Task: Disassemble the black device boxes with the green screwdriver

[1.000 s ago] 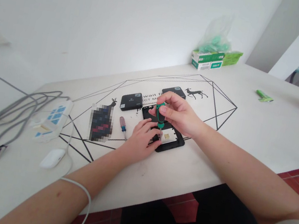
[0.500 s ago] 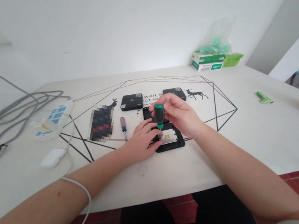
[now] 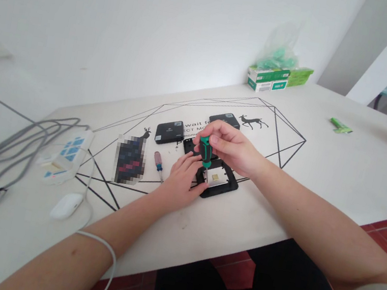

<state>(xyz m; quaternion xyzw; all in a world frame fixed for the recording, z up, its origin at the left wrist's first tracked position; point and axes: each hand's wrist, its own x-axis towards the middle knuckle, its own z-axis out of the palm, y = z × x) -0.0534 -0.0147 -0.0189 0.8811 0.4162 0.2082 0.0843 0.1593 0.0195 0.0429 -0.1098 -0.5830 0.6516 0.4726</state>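
Observation:
Upright in my right hand (image 3: 232,148) is a screwdriver (image 3: 205,152) with a green and black handle, its shaft pointing down at the left part of an opened black device case (image 3: 228,189). Inside that case lies a silvery board with a gold-coloured square (image 3: 215,177). My left hand (image 3: 184,178) grips the left side of the case, thumb at the near edge and fingers toward the far side. Just beyond, a black case part (image 3: 188,146) is half covered by my hands. The screwdriver's tip is too small to make out.
Left of my hands lies a second screwdriver (image 3: 158,161). Two closed black boxes (image 3: 169,132) stand farther back. A power strip (image 3: 71,153), cables and a white earbud case (image 3: 67,205) occupy the left side. Green and white boxes (image 3: 269,74) are against the wall; a white cord crosses my left forearm.
The screwdriver handle has turned or tilted slightly in my right hand. My left fingers have shifted a little on the case. The whole view has moved slightly.

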